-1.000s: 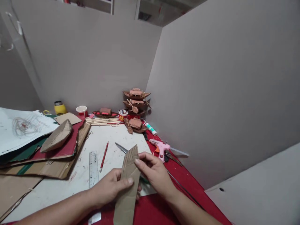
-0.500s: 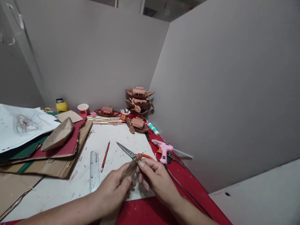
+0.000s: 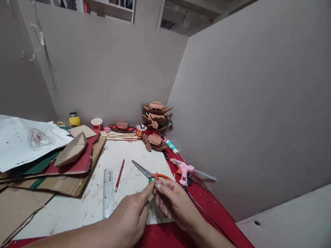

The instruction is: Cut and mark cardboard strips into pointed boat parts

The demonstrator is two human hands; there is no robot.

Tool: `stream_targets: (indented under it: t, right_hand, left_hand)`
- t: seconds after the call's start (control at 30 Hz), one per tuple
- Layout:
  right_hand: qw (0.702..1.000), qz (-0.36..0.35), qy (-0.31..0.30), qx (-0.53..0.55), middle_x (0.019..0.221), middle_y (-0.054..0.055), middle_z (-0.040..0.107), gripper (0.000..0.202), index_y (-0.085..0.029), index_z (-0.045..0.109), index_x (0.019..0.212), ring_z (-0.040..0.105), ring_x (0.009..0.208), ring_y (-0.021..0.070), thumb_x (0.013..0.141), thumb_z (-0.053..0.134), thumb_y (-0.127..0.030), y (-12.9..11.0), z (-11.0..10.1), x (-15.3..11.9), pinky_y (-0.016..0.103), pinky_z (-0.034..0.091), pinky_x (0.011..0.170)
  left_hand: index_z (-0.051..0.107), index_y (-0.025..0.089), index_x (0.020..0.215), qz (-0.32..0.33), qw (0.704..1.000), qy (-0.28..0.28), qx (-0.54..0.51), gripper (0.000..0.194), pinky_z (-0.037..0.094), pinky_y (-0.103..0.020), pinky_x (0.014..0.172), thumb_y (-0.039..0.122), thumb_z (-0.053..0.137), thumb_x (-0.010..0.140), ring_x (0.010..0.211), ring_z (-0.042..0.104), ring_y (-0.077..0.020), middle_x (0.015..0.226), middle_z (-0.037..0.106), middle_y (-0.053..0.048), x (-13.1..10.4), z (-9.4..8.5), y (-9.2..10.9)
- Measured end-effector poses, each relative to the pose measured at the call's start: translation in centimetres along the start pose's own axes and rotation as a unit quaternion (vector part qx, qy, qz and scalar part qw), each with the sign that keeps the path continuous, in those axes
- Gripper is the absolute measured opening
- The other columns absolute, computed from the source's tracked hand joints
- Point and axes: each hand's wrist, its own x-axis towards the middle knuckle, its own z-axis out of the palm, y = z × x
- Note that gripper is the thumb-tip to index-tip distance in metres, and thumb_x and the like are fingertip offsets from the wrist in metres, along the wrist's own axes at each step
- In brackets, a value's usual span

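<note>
A thin piece of brown cardboard point(image 3: 153, 187) is held between my two hands, seen nearly edge-on. My left hand point(image 3: 134, 212) is closed on its lower part, with the back of the hand towards the camera. The thumb and fingertips of my right hand point(image 3: 172, 199) pinch its upper right edge. Just beyond the hands lie scissors point(image 3: 142, 168) with orange handles, partly hidden by the fingers. A red pencil point(image 3: 119, 175) and a clear ruler point(image 3: 108, 193) lie to the left of them on the white board point(image 3: 129, 151).
Stacked cardboard boats point(image 3: 156, 117) stand at the back near thin sticks point(image 3: 119, 135) and a red cup point(image 3: 141, 131). A pink glue gun point(image 3: 183, 169) with a black cable is on the right. Cardboard sheets point(image 3: 67, 184), a cardboard hull point(image 3: 72, 150) and a drawing point(image 3: 31, 141) lie left.
The cardboard piece has turned more edge-on to the camera, and my left hand has rolled over with its back more visible. The whole view has shifted slightly, showing more shelf at the top.
</note>
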Motion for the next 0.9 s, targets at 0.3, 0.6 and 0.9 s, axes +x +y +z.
stream_targets:
  t: [0.3, 0.6, 0.9]
  right_hand:
    - [0.997, -0.002, 0.054, -0.062, 0.037, -0.006, 0.052, 0.018, -0.016, 0.054, 0.059, 0.030, 0.025, 0.0021, 0.071, 0.058, -0.029, 0.1, -0.2, 0.5, 0.013, 0.019, 0.027]
    - [0.930, -0.248, 0.135, -0.236, 0.067, -0.001, 0.060, 0.009, -0.019, 0.062, 0.082, 0.054, 0.055, 0.0112, 0.084, 0.060, -0.028, 0.9, -0.9, 0.2, 0.022, 0.043, 0.051]
    - [0.844, -0.376, 0.072, -0.376, 0.080, 0.004, 0.064, 0.012, -0.024, 0.071, 0.092, 0.061, 0.076, 0.0179, 0.085, 0.064, -0.019, 0.6, -2.2, 1.4, 0.032, 0.050, 0.068]
  left_hand:
    - [0.054, 0.023, 0.129, -0.054, 0.996, 0.011, -0.069, 0.043, 0.045, -0.033, 0.090, 0.031, 0.048, 0.087, 0.095, 0.062, -0.0250, 0.105, 0.069, -0.009, -0.2, 0.6, -0.1]
    - [0.054, 0.016, 0.101, -0.234, 0.904, 0.008, -0.359, 0.037, 0.051, -0.029, 0.058, 0.046, 0.058, 0.080, 0.057, 0.065, -0.0153, 0.084, 0.066, -0.005, 1.3, -0.1, -0.7]
    - [0.053, 0.017, 0.095, -0.225, 0.901, -0.077, -0.363, 0.035, 0.047, -0.024, 0.051, 0.050, 0.054, 0.084, 0.052, 0.062, -0.0122, 0.085, 0.068, -0.006, 1.2, -0.8, -1.9]
